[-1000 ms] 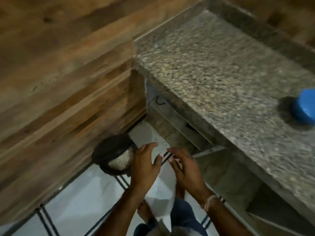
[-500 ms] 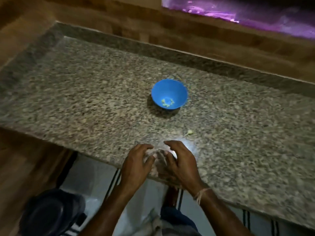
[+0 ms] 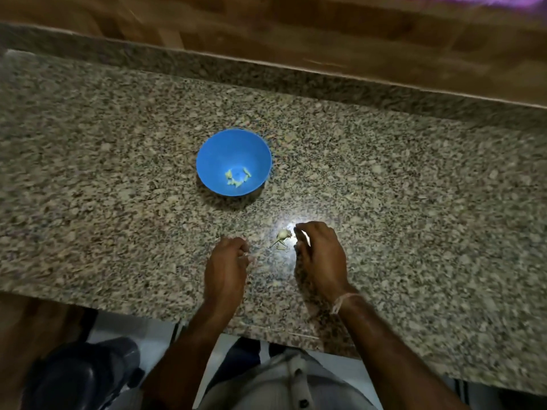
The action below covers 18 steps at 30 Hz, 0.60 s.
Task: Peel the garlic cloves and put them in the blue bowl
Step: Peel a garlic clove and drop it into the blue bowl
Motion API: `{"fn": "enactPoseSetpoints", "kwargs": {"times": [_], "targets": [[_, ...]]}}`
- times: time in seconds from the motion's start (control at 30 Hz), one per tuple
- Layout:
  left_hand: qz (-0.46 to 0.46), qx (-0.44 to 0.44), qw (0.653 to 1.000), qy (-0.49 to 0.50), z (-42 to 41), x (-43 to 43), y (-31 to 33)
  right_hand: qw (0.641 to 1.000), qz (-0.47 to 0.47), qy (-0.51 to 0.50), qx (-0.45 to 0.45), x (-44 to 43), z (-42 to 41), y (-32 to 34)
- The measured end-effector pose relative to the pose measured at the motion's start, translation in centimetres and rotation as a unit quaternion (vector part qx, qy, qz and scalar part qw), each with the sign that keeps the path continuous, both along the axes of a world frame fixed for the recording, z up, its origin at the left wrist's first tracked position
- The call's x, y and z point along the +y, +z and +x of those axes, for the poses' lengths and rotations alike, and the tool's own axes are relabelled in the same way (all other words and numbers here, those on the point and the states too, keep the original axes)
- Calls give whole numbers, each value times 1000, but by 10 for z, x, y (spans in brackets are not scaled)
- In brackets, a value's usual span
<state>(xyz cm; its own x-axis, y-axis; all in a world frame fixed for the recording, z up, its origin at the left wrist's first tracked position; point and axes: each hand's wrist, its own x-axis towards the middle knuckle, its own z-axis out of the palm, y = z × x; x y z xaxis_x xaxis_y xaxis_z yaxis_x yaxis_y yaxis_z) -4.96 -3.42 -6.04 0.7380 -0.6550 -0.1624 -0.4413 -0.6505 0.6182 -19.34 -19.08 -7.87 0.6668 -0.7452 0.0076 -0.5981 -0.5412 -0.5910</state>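
Reaching over the speckled granite countertop [image 3: 414,187], both hands sit low in the frame's centre, with the camera's light pooled between them. A small garlic piece [image 3: 282,234], pale and with a thin stalk and some dry skin scraps [image 3: 279,246] trailing under it, lies on the stone in that bright patch. The right hand [image 3: 321,255] is immediately to the right of it. Its fingers arch downward, and the forefinger tip and thumb stand apart with nothing between them, so the garlic lies loose just beside the fingertips. Whether the forefinger actually touches it is unclear. The left hand [image 3: 226,261] lies further left, apart from the garlic, knuckles up and fingers curled under. Motion blur hides its fingertips, so I cannot tell whether it pinches something or is merely clenched. A pale thread bracelet [image 3: 344,301] circles the right wrist.

Above the hands, around the frame's centre, stands the blue bowl [image 3: 233,149], well apart from both hands. Several peeled cloves [image 3: 236,178] lie at its bottom. A wooden wall [image 3: 296,31] runs across the top of the frame. A dark round container [image 3: 85,377] fills the lower left corner, below the counter edge.
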Motion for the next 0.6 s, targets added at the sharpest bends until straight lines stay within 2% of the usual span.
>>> {"fn": "enactPoseSetpoints", "kwargs": {"times": [0.2, 0.3, 0.37, 0.5, 0.6], "targets": [[-9, -9, 996, -89, 11, 2, 4, 1000, -13, -1, 6, 4, 8, 0], [-70, 48, 995, -42, 17, -7, 27, 1000, -18, -6, 13, 6, 11, -1], [-114, 56, 992, -10, 32, -25, 48, 1000, -17, -12, 5, 7, 11, 2], [-156, 0, 988, 5, 88, -72, 70, 1000, -17, -20, 2, 8, 12, 5], [-96, -46, 994, -26, 120, -94, 66, 1000, -12, -26, -3, 9, 14, 6]]}}
